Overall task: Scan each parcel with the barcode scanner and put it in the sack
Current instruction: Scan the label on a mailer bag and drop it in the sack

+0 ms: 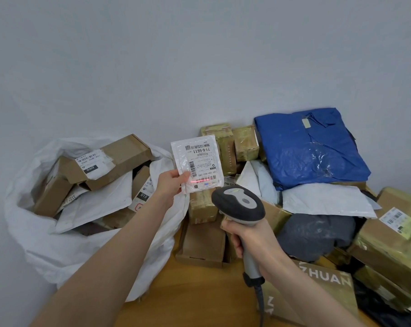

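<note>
My left hand (172, 182) pinches the lower left corner of a small white flat parcel (197, 161), holding it upright with its label facing me. A red scan line lies across the barcode at the label's bottom edge. My right hand (254, 239) grips the handle of a grey barcode scanner (238, 205), whose head points up at the parcel from just below it. The white sack (58, 246) stands open at the left, holding several cardboard boxes (110, 159) and a white mailer bag.
A heap of unsorted parcels fills the right side: a blue plastic bag (310, 147), white mailers (325, 201), a grey bag (315, 234), taped cardboard boxes (393, 239) and a box printed ZHUAN (327, 282). Wooden floor (188, 293) shows between sack and heap. A plain wall stands behind.
</note>
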A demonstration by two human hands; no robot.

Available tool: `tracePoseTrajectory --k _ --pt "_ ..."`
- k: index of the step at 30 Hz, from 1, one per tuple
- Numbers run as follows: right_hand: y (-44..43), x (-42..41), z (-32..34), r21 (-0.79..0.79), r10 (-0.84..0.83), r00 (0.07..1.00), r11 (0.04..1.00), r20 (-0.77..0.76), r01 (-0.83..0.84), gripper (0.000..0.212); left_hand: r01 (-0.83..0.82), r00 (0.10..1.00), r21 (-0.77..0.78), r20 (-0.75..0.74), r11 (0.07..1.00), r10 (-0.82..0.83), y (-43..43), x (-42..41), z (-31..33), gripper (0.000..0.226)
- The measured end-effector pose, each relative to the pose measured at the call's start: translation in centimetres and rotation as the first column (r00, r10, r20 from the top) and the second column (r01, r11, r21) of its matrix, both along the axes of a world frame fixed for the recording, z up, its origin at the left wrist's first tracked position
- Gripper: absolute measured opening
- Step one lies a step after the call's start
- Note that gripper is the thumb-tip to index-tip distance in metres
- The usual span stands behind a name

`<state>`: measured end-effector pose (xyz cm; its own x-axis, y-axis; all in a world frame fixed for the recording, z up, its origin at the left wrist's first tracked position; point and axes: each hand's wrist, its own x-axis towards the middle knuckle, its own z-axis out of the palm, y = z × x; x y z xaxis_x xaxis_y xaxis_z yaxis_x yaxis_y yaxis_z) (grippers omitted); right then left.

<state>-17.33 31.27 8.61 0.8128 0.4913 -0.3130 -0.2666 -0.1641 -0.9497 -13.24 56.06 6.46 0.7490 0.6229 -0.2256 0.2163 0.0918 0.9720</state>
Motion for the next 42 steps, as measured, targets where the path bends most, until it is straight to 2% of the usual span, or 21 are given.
tracePoseTrajectory --k 10,16,21,23,26,28,29,31,33,34,36,37,39,42 --pt "0.0 -0.1 0.3 0.016 0.006 1.000 1.000 -0.030 -0.006 0.025 -0.017 1.000 0.023 -0.018 1.000 0.017 0.0 -0.4 0.3 0.013" --pt "0.1 0.0 0.3 0.036 0.015 0.999 0.999 -0.050 -0.014 0.025 -0.010 1.000 0.025 -0.015 1.000 0.010 -0.1 -0.6 0.4 0.005" --pt "0.8 0.3 0.4 0.118 0.048 0.998 0.992 -0.028 -0.044 0.023 -0.005 1.000 0.030 -0.003 1.000 0.005 0.0 -1.6 0.9 0.007" --pt "1.8 0.8 0.8 0.165 0.064 0.998 0.985 -0.026 -0.059 0.019 -0.004 1.000 0.066 -0.021 0.998 0.006 0.7 -2.6 1.5 0.008" --pt "4.6 2.3 1.7 0.229 0.062 0.993 0.973 -0.101 -0.037 0.016 -0.016 0.998 0.215 -0.061 0.977 0.029 3.4 -4.7 3.7 0.015" --pt "7.2 3.3 2.0 0.237 0.060 0.986 0.971 -0.153 -0.022 0.014 -0.032 0.994 0.371 -0.089 0.928 0.069 6.1 -6.4 5.9 0.015" --pt "8.6 3.7 1.9 0.235 0.049 0.983 0.972 -0.178 -0.006 0.014 -0.035 0.989 0.484 -0.111 0.874 0.102 7.5 -7.4 6.9 0.012" --pt "11.4 4.2 1.4 0.232 0.011 0.973 0.972 -0.231 0.044 0.015 0.003 0.966 0.747 -0.175 0.665 0.193 10.1 -9.0 8.4 0.015" --pt "14.1 4.4 0.3 0.202 -0.038 0.959 0.974 -0.281 0.098 0.017 0.083 0.929 0.868 -0.246 0.490 0.278 12.1 -10.3 8.4 0.006" --pt "15.3 4.5 -0.5 0.176 -0.068 0.953 0.976 -0.294 0.124 0.021 0.127 0.904 0.883 -0.291 0.452 0.312 12.6 -10.8 8.0 0.021" --pt "17.5 4.4 -2.4 0.109 -0.141 0.947 0.978 -0.288 0.179 0.043 0.257 0.858 0.861 -0.412 0.439 0.307 13.0 -11.2 6.2 0.062" --pt "18.4 4.4 -3.3 0.070 -0.172 0.946 0.978 -0.273 0.198 0.051 0.326 0.835 0.844 -0.468 0.426 0.289 12.8 -11.3 5.3 0.076" --pt "20.2 4.3 -4.6 0.005 -0.199 0.949 0.979 -0.245 0.206 0.053 0.459 0.783 0.810 -0.563 0.365 0.265 12.5 -11.2 3.2 0.086" --pt "22.6 4.4 -5.6 -0.131 -0.192 0.961 0.977 -0.200 0.168 0.062 0.539 0.731 0.773 -0.627 0.336 0.270 13.1 -11.0 1.0 0.077"
